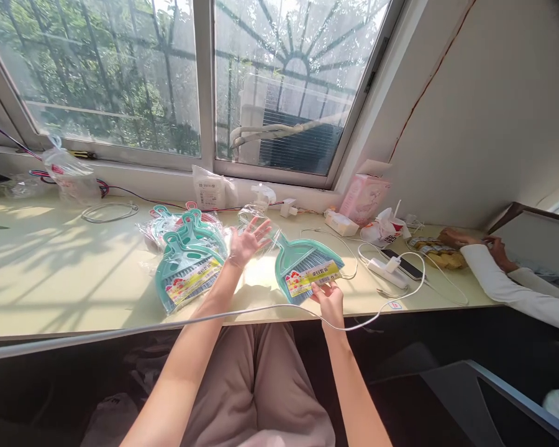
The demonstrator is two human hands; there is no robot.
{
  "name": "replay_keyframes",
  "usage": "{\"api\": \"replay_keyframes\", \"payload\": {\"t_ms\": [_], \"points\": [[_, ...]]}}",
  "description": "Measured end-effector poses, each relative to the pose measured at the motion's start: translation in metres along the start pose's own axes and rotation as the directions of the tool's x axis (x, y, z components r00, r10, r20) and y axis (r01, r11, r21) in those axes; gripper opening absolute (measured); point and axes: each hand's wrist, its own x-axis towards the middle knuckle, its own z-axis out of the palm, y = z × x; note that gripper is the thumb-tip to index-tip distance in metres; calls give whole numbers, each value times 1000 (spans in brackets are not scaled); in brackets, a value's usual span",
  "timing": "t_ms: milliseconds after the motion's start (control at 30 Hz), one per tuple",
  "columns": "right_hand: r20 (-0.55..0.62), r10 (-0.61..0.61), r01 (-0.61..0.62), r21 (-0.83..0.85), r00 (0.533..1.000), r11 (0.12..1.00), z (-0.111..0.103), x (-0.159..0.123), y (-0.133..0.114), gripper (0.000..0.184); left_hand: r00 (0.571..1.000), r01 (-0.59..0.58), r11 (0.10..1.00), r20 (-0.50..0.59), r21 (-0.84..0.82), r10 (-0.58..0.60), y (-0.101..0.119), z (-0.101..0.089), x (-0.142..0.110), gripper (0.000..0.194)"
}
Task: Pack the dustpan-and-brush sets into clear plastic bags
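My right hand (pixel 330 300) grips the lower edge of a green dustpan and brush set (pixel 302 256) with a yellow printed label. Its handle points up and left, with clear plastic wrap (pixel 261 217) around that end. Palm up and fingers spread, my left hand (pixel 248 243) is beside the wrap; whether it touches the plastic I cannot tell. Left of it lies a pile of wrapped dustpan sets (pixel 190 254), mostly green with some pink handles behind. My left forearm passes in front of the pile's right edge.
A white cable (pixel 279 307) hangs across the table's front edge. At right are a power strip (pixel 387 272), a phone (pixel 404 264), tissues (pixel 382 228) and a pink box (pixel 364 197). Another person's hands (pixel 461 238) are at the far right. A bagged cup (pixel 74 177) stands at left.
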Motion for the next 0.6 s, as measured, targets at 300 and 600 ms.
{"api": "replay_keyframes", "payload": {"t_ms": [300, 600], "points": [[-122, -7, -9, -129, 992, 992, -28, -19, -17, 79, 1000, 29, 998, 5, -55, -28, -5, 1, 1, 97], [127, 191, -199, 51, 973, 979, 8, -4, 0, 71, 975, 190, 980, 127, -61, -181, -13, 9, -9, 82]]}}
